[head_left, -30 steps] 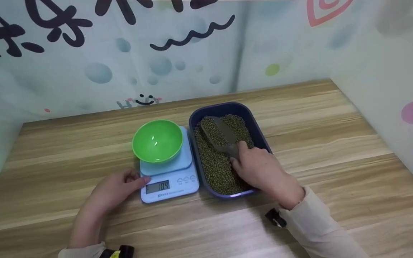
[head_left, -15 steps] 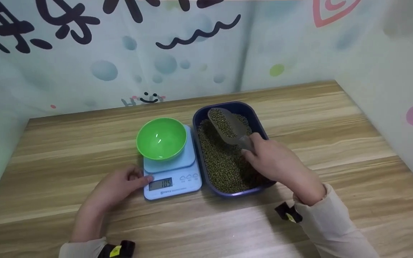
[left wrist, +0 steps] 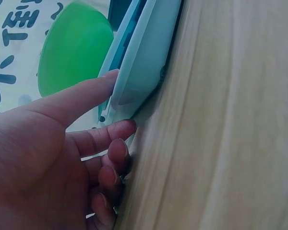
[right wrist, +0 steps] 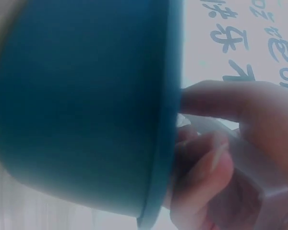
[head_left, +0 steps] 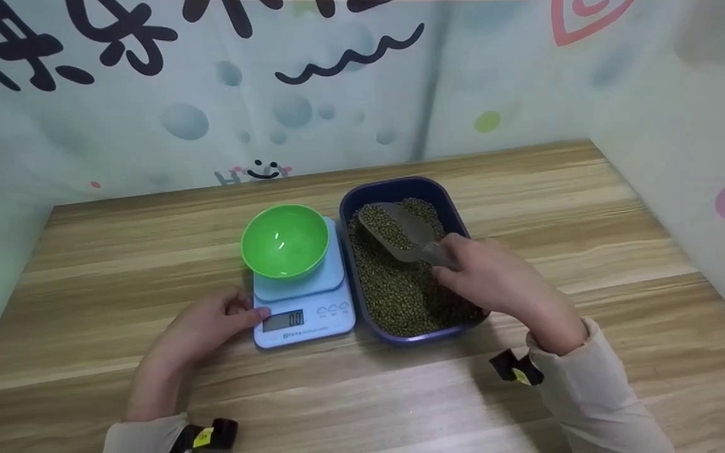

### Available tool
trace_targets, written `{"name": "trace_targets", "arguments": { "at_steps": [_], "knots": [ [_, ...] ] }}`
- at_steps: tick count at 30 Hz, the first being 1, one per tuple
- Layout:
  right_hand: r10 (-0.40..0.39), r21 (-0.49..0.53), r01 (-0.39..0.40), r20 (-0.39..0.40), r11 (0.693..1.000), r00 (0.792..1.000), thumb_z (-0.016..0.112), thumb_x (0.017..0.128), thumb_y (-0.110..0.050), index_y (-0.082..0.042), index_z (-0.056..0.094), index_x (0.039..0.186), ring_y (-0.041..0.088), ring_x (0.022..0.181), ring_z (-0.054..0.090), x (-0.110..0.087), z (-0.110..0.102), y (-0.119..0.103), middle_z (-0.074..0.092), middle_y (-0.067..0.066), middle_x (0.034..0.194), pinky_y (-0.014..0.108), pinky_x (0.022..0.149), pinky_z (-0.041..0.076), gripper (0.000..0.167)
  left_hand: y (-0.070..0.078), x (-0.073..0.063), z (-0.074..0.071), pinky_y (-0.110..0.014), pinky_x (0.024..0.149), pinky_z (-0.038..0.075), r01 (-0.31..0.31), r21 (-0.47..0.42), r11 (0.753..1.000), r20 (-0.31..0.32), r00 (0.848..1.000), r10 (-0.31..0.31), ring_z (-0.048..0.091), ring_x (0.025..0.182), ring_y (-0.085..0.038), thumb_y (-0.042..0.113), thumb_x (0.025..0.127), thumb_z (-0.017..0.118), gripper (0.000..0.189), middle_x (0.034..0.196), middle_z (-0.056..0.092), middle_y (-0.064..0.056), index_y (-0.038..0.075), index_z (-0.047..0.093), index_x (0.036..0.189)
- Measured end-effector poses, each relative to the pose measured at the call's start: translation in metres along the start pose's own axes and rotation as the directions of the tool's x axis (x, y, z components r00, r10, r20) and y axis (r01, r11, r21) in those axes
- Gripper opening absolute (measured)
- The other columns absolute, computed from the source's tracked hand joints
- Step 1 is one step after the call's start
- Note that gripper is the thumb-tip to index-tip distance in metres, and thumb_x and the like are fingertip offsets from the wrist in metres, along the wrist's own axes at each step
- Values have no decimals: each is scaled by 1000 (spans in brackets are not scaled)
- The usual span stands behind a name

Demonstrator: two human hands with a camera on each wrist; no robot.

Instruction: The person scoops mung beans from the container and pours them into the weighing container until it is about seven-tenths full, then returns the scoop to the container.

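Observation:
A light-blue kitchen scale (head_left: 331, 319) lies on the table, its display reading about 0.0. On its platform stands an upright green bowl (head_left: 285, 241) with nothing inside. My left hand (head_left: 206, 322) holds the scale's left edge, thumb on top beside the display and index fingertip at the lower edge in the left wrist view. Right of the scale is a dark-blue tub (head_left: 394, 186) of mung beans (head_left: 394, 299). My right hand (head_left: 494, 274) grips the handle of a translucent grey scoop (head_left: 418, 228) bearing beans, low over the tub. In the right wrist view the tub's wall (right wrist: 81, 105) hides some fingers.
The wood-grain table (head_left: 589, 264) extends to both sides and in front of the scale. A printed backdrop (head_left: 350, 113) rises behind it, and a pale side wall (head_left: 683, 138) stands on the right.
The scoop rose with beans on it, moved slightly right, then dipped a little again. The scale's reading went from about 10.4 to 10.5 and then 0.0. The left hand stayed on the scale.

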State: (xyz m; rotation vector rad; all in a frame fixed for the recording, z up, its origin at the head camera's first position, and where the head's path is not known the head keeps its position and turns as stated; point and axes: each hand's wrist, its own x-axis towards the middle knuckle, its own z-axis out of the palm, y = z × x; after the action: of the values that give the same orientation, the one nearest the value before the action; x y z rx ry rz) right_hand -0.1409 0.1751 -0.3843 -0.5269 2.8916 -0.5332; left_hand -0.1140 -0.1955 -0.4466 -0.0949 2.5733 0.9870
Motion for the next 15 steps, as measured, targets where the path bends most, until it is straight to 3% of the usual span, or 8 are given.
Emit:
{"name": "trace_targets", "arguments": {
  "at_steps": [10, 15],
  "knots": [
    [63, 126, -70, 58, 990, 996, 51, 81, -26, -10, 49, 112, 15, 46, 52, -6, -17, -3, 56, 9, 76, 30, 41, 42, 35, 1, -3, -2, -30, 55, 35, 26, -14, 1000, 4, 1000, -26, 44, 67, -18, 61, 70, 61, 58, 74, 51, -5, 10, 56, 96],
    [64, 169, -73, 62, 983, 996, 53, 83, -26, -10, 48, 121, 15, 44, 52, -12, -27, -4, 58, 11, 84, 29, 40, 42, 42, 0, -1, 0, -30, 55, 35, 6, -22, 1000, -10, 1000, -6, 44, 66, -18, 60, 70, 63, 56, 73, 51, -5, 10, 56, 95]
  ]
}}
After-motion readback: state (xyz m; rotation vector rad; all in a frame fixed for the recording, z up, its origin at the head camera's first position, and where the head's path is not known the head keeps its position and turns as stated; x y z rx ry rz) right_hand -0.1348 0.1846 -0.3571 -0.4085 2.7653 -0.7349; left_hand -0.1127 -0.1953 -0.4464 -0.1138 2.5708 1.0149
